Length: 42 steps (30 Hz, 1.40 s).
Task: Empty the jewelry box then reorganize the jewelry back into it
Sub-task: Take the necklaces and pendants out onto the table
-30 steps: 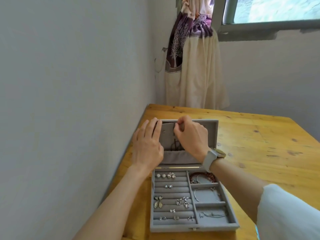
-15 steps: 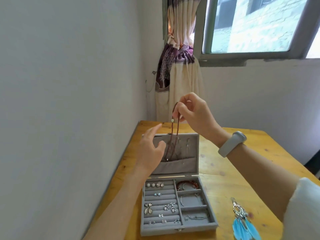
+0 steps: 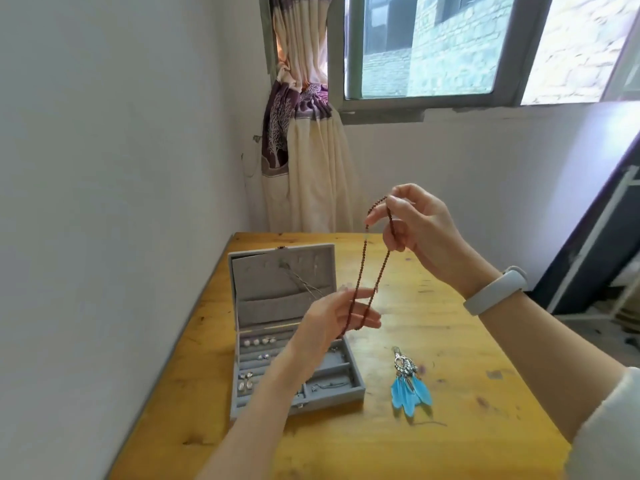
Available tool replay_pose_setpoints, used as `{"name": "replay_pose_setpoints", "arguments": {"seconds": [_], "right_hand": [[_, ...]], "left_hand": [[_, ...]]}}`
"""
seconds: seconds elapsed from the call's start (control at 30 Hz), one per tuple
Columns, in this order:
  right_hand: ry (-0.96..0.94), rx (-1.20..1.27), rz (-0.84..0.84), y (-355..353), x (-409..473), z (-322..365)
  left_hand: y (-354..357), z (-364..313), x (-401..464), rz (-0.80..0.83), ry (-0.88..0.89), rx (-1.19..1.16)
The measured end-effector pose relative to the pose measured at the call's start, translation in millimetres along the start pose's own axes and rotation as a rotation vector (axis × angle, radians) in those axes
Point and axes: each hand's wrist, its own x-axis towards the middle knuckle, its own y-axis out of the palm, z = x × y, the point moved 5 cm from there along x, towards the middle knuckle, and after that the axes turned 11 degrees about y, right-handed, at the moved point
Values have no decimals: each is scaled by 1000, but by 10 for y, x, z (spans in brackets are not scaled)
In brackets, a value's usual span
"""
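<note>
A grey velvet jewelry box [image 3: 353, 392] stands open on the wooden table [image 3: 433, 334], its lid upright against the left wall. Small earrings sit in its left rows, and thin chains lie in its right compartments. My right hand [image 3: 420, 226] is raised above the table and pinches the top of a long brown beaded necklace [image 3: 382, 268]. The necklace hangs down in a loop to my left hand [image 3: 341, 315], whose fingers close around its lower end just right of the lid. A thin chain [image 3: 306, 285] still hangs inside the lid.
Blue feather earrings [image 3: 408, 384] lie on the table right of the box. A wall runs along the table's left edge. A tied curtain [image 3: 304, 161] and a window stand behind. A dark frame is at the far right.
My right hand lifted the beaded necklace out of the lid and carried it up and right. My left hand left the lid and took the necklace's lower end. The camera tilted up.
</note>
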Motion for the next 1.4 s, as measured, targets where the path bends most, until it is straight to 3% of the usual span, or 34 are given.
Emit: {"name": "replay_pose_setpoints", "arguments": {"seconds": [0.17, 0.3, 0.47, 0.6, 0.83, 0.93, 1.07, 1.2, 1.3, 1.4], "right_hand": [[134, 26, -157, -539, -316, -465], [172, 68, -196, -777, -518, -677], [214, 59, -224, -1002, -646, -796], [314, -85, -103, -1045, -705, -831], [292, -234, 30, -1159, -740, -603], [269, -238, 53, -1177, -725, -531], [272, -263, -64, -1276, -621, -703], [343, -409, -224, -1450, -503, -1197], [408, -478, -276, -1588, -435, -1644], [455, -521, -292, -1678, -355, -2009]], "left_hand": [[254, 334, -142, 34, 73, 323], [251, 616, -245, 90, 16, 552], [359, 791, -318, 41, -41, 446], [606, 884, -188, 45, -30, 378], [1056, 883, 92, 170, -9, 421], [1169, 955, 101, 271, -103, 287], [1326, 1128, -83, 400, -262, -1], [1372, 1428, -218, 193, -389, -53], [1319, 1582, -236, 53, -396, 166], [1267, 1643, -250, 49, -335, 421]]}}
